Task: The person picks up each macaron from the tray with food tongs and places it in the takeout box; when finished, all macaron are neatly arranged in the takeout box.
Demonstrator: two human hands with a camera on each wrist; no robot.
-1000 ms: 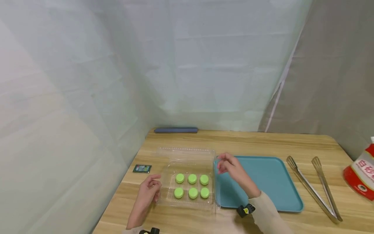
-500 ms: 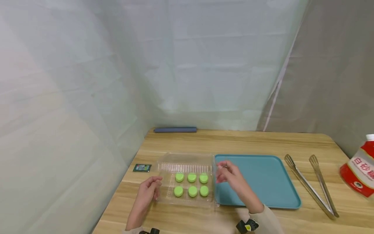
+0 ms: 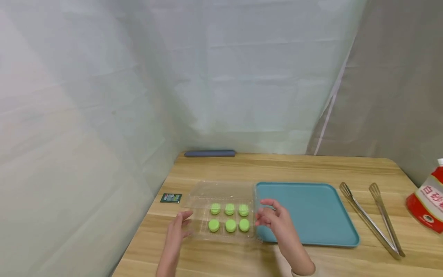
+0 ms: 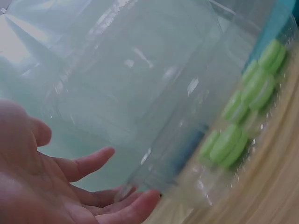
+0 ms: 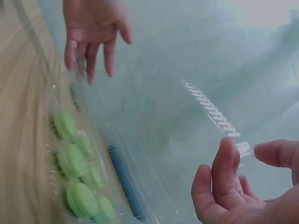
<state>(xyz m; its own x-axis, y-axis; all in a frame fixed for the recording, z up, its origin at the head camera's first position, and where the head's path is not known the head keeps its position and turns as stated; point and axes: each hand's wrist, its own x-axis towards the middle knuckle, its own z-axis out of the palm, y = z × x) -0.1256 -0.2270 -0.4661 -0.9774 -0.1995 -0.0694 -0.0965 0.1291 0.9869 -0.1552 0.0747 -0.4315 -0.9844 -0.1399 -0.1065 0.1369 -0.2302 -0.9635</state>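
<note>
Several green macarons [image 3: 230, 226] sit in two rows in a clear plastic container [image 3: 221, 237]. Its hinged clear lid [image 5: 154, 140] is raised at a tilt over them; in the head view it overlaps the back row. At the container's left side is my left hand [image 3: 175, 231], fingers loosely extended, thumb apart, fingertips [image 4: 148, 200] right at the lid's edge. My right hand [image 3: 278, 227] is at the right side, over the tray's left edge. Its thumb [image 5: 273, 153] and curled fingers stand on either side of the lid's ribbed edge.
A blue tray [image 3: 311, 213] lies right of the container, with metal tongs [image 3: 372, 223] beyond it. A red and white bag [image 3: 429, 202] stands at the far right. A small dark green packet [image 3: 171, 198] lies at left, a blue-grey bar [image 3: 209, 153] at the table's back edge.
The lid has tipped toward me, down over the macarons. My right hand has come nearer with it, and my left hand's fingers have spread from a looser curl.
</note>
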